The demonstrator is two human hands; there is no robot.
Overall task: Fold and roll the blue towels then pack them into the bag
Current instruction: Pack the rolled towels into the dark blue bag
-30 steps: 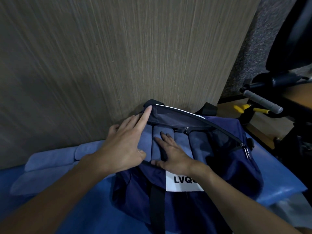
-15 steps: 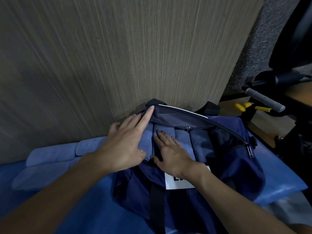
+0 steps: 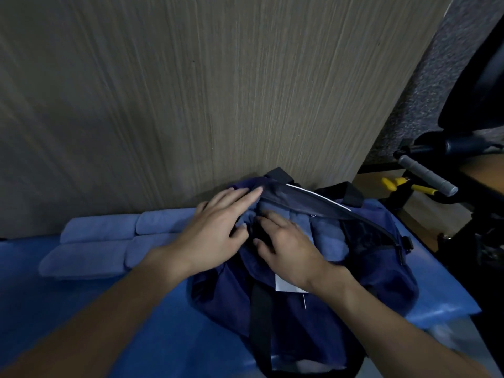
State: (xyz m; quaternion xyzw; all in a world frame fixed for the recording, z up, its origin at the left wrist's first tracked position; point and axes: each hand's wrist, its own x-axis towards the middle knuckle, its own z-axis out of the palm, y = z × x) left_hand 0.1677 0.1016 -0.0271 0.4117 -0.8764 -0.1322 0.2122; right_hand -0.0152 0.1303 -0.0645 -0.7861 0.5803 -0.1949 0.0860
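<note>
A navy duffel bag [image 3: 313,317] lies open on the blue mat, its zip flap [image 3: 313,199] lifted at the back. Rolled blue towels [image 3: 330,238] stand side by side inside it. My left hand [image 3: 218,227] lies flat with straight fingers over the leftmost towel, fingertips touching the flap's left end. My right hand [image 3: 289,249] presses down on the towels in the bag's mouth, its fingertips dipping into a dark gap between them. Several rolled towels [image 3: 101,230] lie outside the bag on the left, along the wall.
A wood-grain panel [image 3: 218,91] rises right behind the bag. The blue mat [image 3: 81,309] ends at the right [image 3: 447,296]. Beyond that edge stand a black frame with a grey handle [image 3: 428,174] and yellow-handled tools [image 3: 395,184].
Both hands have drawn closer together at the bag's left end. My right hand slid left and deeper among the towels, its wrist now covering the white label. The left fingers lowered onto the flap.
</note>
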